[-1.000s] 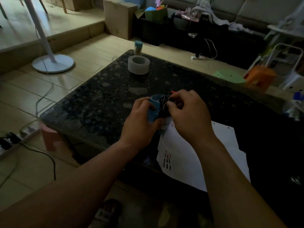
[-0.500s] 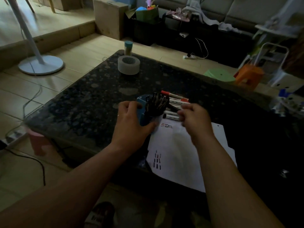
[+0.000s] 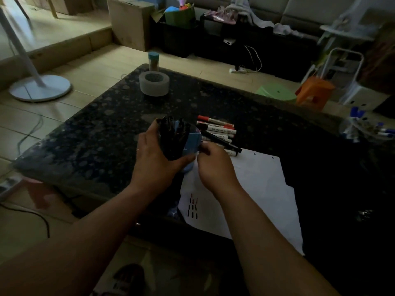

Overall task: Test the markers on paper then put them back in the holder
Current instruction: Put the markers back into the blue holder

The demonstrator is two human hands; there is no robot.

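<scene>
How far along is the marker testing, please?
Done: the paper shows rows of test strokes, and the holder already bristles with dark markers. In hand: the left hand grips the holder, the right hand at its side. Left: loose markers lie on the table.

markers (image 3: pixel 215 130) crowd holder (image 3: pixel 192 144) (right side)

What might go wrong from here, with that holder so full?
The left hand grips the holder, which seems tilted and is packed with dark markers; some could spill out. The loose markers beyond the paper lie side by side on the table and might roll if knocked. The paper seems to overhang the near edge, so an arm could drag it off.
</scene>
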